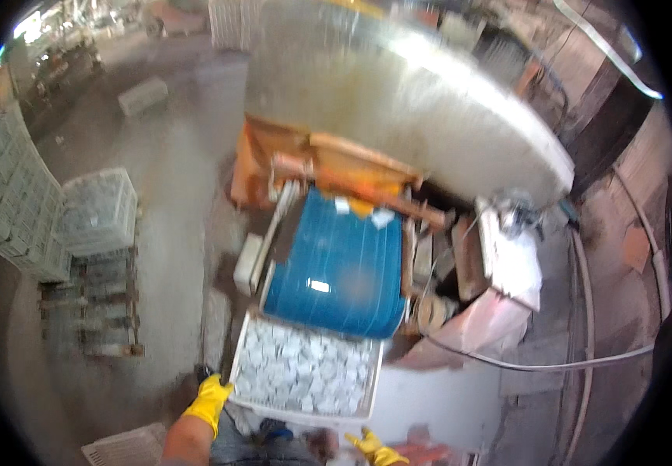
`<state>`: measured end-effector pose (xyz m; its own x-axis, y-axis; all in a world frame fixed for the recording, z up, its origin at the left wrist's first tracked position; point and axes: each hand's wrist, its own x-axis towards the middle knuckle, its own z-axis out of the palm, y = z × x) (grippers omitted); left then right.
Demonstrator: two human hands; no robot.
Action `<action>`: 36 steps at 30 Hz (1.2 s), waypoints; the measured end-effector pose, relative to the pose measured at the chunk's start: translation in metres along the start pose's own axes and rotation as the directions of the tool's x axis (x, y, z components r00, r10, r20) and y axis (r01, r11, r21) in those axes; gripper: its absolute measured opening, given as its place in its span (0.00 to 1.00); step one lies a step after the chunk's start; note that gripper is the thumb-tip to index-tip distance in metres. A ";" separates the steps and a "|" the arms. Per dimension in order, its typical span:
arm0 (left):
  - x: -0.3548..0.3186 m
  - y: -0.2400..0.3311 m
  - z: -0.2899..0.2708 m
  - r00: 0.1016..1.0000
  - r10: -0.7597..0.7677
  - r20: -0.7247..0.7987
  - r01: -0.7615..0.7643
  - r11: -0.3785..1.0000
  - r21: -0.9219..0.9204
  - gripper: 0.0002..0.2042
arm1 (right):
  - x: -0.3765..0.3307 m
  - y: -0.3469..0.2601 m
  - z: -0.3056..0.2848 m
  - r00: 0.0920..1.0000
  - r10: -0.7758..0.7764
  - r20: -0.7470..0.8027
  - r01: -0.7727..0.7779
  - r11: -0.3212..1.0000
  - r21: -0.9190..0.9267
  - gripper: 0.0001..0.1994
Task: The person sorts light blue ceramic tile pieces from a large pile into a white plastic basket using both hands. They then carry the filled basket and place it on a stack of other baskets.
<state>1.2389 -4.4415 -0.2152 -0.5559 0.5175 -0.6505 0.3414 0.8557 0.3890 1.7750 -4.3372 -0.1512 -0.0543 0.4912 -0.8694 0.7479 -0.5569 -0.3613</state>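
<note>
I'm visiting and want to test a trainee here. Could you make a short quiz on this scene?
1. True or false: both hands wear yellow gloves.
2. What fills the white plastic crate? A) small pale stone cubes B) red bricks C) sand
3. Which sloping thing stands just above the crate?

Key
1. True: the left hand at the crate's left corner, and the right hand at its near edge.
2. A: small pale stone cubes.
3. The blue ridged chute, under the big grey metal disc.
</note>
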 end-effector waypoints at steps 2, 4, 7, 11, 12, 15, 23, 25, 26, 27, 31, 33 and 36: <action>-0.018 0.049 -0.012 0.991 -0.027 0.129 0.028 1.000 -0.005 0.42 | -0.013 0.032 -0.022 0.985 -0.081 -0.151 0.069 0.994 -0.079 0.64; 0.009 -0.022 0.020 0.999 0.038 -0.035 -0.036 0.998 0.059 0.40 | 0.007 -0.006 -0.011 0.981 -0.162 -0.109 0.182 0.963 0.200 0.54; 0.037 -0.048 0.042 0.995 0.095 -0.016 -0.094 0.994 0.049 0.39 | 0.070 0.014 -0.014 0.943 -0.105 -0.317 0.138 0.987 0.084 0.51; 0.096 -0.051 0.065 0.996 0.062 -0.069 -0.069 0.992 -0.106 0.37 | 0.156 0.021 -0.022 0.874 0.032 -0.485 0.078 0.976 0.205 0.50; 0.110 -0.049 0.072 0.993 0.025 -0.115 -0.051 0.971 -0.233 0.36 | 0.176 0.008 -0.026 0.875 0.032 -0.484 0.079 0.975 0.208 0.50; 0.155 -0.034 0.068 0.995 0.073 -0.075 -0.099 0.887 -0.451 0.35 | 0.232 -0.022 -0.032 0.889 0.006 -0.457 0.255 0.823 0.507 0.29; 0.186 -0.019 0.084 0.949 -0.310 0.052 0.303 0.857 -0.417 0.41 | 0.313 -0.009 -0.051 0.692 0.054 -0.720 -0.002 0.997 0.073 0.23; 0.194 0.030 0.097 0.860 -0.489 0.147 0.507 0.785 -0.356 0.40 | 0.323 0.035 -0.059 0.583 -0.051 -0.811 0.012 0.998 -0.054 0.24; 0.184 0.031 0.088 0.898 -0.425 0.110 0.436 0.832 -0.344 0.39 | 0.318 0.026 -0.052 0.715 0.031 -0.699 0.060 0.993 0.105 0.23; 0.179 0.037 0.083 0.935 -0.344 0.089 0.354 0.879 -0.321 0.38 | 0.305 0.015 -0.056 0.818 0.099 -0.567 0.070 0.960 0.269 0.22; 0.176 0.054 0.087 0.922 -0.386 -0.003 0.360 0.863 -0.353 0.34 | 0.294 0.020 -0.056 0.785 0.057 -0.617 0.122 0.962 0.244 0.20; 0.177 0.026 0.086 0.913 -0.408 -0.035 0.366 0.851 -0.376 0.33 | 0.301 0.004 -0.047 0.809 0.057 -0.586 0.124 0.956 0.264 0.20; 0.188 0.002 0.095 0.953 -0.289 -0.093 0.282 0.956 -0.079 0.38 | 0.314 0.001 -0.053 0.826 -0.004 -0.564 0.127 0.976 0.178 0.20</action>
<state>1.2065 -4.3427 -0.3987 -0.6991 0.2465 -0.6712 0.1097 0.9646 0.2399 1.7937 -4.1474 -0.4066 0.3253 0.7856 -0.5263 0.6049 -0.6007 -0.5227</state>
